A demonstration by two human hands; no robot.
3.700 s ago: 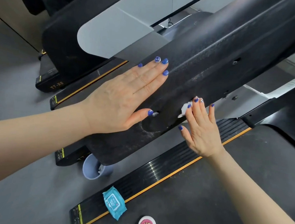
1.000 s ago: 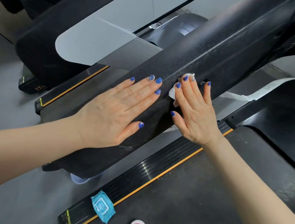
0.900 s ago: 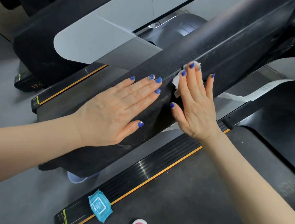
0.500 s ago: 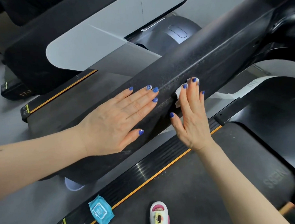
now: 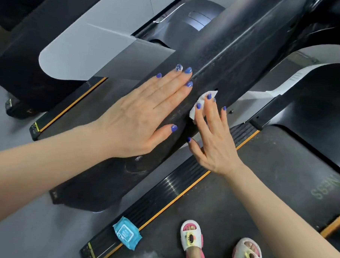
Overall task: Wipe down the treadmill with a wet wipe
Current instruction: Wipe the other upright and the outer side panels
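Lower now: crumpled white wipe (image 5: 200, 104)

Wet wipe (image 5: 197, 104) mostly hidden under right hand (image 5: 213, 142) fingers (image 5: 210, 109); only a crumpled white edge shows. Handrail (image 5: 217, 58) surface under left hand (image 5: 142, 116) covered. Belt lettering (image 5: 330, 187) cut short, reads "NESS" only. Wipes pack (image 5: 126, 232) label too small to read. Both sandals (image 5: 191, 237) cut off by bottom edge. Forearms run out of frame. Treadmill console end cropped top right.
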